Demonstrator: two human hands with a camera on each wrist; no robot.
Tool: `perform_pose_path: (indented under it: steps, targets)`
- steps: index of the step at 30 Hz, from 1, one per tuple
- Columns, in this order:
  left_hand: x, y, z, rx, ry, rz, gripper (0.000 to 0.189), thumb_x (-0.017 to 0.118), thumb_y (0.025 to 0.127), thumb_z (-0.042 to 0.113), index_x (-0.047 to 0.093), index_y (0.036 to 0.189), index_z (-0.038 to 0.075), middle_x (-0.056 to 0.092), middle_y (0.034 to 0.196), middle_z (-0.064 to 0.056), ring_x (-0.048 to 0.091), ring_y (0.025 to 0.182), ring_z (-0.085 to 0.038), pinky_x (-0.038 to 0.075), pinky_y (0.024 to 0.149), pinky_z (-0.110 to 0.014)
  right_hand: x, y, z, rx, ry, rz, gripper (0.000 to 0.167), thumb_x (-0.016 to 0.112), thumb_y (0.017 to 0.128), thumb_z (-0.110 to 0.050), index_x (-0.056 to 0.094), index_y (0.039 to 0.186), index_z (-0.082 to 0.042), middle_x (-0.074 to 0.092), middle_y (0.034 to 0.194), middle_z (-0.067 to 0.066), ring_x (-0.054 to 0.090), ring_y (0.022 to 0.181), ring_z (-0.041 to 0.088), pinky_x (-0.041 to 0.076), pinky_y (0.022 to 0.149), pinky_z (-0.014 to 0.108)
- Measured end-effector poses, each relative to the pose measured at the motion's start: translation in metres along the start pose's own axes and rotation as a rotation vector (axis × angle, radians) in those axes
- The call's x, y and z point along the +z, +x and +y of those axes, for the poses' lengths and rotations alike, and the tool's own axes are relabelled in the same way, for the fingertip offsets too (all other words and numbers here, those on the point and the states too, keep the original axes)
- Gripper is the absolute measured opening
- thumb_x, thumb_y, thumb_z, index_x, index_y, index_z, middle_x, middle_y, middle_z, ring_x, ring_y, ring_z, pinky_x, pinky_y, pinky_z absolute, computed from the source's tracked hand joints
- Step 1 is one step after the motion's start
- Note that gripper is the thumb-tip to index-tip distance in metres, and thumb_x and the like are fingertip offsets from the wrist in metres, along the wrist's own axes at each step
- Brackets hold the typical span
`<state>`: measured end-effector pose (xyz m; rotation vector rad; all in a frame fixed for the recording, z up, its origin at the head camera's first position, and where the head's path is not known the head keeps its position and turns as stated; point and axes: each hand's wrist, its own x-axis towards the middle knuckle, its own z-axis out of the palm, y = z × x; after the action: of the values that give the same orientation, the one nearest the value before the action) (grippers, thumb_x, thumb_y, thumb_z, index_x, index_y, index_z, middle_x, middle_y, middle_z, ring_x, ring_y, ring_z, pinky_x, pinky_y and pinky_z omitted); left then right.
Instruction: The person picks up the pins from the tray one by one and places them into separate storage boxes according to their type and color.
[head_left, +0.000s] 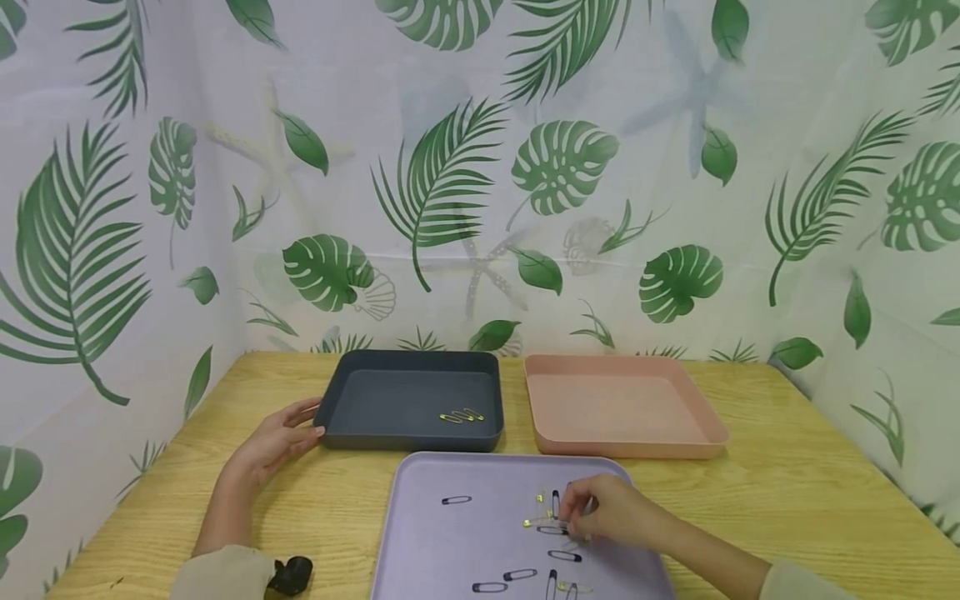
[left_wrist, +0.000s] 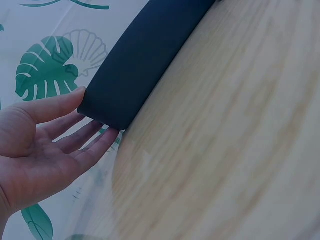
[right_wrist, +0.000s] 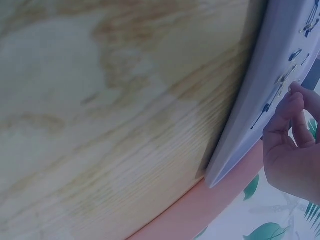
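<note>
My left hand (head_left: 273, 442) rests at the left side of the dark blue-grey tray (head_left: 408, 442). Its thumb touches the rim and its extended fingers (left_wrist: 97, 150) lie against the tray's corner. Over the lavender tray (head_left: 427, 542), my right hand (head_left: 611, 512) pinches a small safety pin between thumb and fingertips, mostly hidden by the fingers. Around those fingertips lie black safety pins (head_left: 564, 556) and yellow ones (head_left: 537, 522). More black pins (head_left: 490, 587) are spread toward the near edge. A few yellow safety pins (head_left: 461, 416) lie inside the dark tray.
A pink tray (head_left: 630, 448) stands at the back right, beside the dark one. A small black object (head_left: 291, 575) is by the left sleeve. The wooden table (head_left: 810, 492) meets a leaf-patterned cloth (head_left: 465, 167) behind and at both sides.
</note>
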<state>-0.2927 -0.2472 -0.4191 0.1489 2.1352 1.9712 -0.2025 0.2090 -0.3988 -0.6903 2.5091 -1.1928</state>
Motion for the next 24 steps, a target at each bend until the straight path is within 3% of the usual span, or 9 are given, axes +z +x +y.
perform_pose_path:
  steps: [11, 20, 24]
  targets:
    - [-0.002, 0.002, -0.002, -0.003, -0.017, 0.011, 0.064, 0.054, 0.091, -0.001, 0.018, 0.144, -0.003, 0.015, 0.145, -0.027, 0.044, 0.116, -0.026, 0.043, 0.088, -0.028, -0.004, 0.004, 0.0, 0.031, 0.002, -0.011, 0.008, 0.062, 0.078, 0.001, 0.065, 0.078, -0.007, 0.056, 0.064, -0.001, 0.045, 0.047, 0.009, 0.035, 0.037, 0.018]
    - [-0.002, 0.003, -0.002, -0.001, -0.029, 0.004, 0.065, 0.055, 0.09, -0.001, 0.017, 0.144, -0.003, 0.014, 0.146, -0.027, 0.039, 0.121, -0.031, 0.043, 0.09, -0.029, -0.016, 0.018, -0.008, 0.048, -0.009, -0.022, 0.006, 0.061, 0.081, 0.0, 0.066, 0.08, -0.004, 0.059, 0.068, 0.0, 0.047, 0.048, 0.012, 0.036, 0.037, 0.021]
    - [-0.002, 0.002, -0.001, -0.006, -0.025, 0.006, 0.066, 0.055, 0.09, 0.001, 0.018, 0.144, -0.003, 0.014, 0.146, -0.027, 0.039, 0.121, -0.031, 0.043, 0.089, -0.029, -0.019, 0.026, -0.015, 0.102, 0.011, -0.003, 0.003, 0.064, 0.082, -0.004, 0.066, 0.082, -0.003, 0.058, 0.069, 0.0, 0.046, 0.049, 0.011, 0.035, 0.04, 0.022]
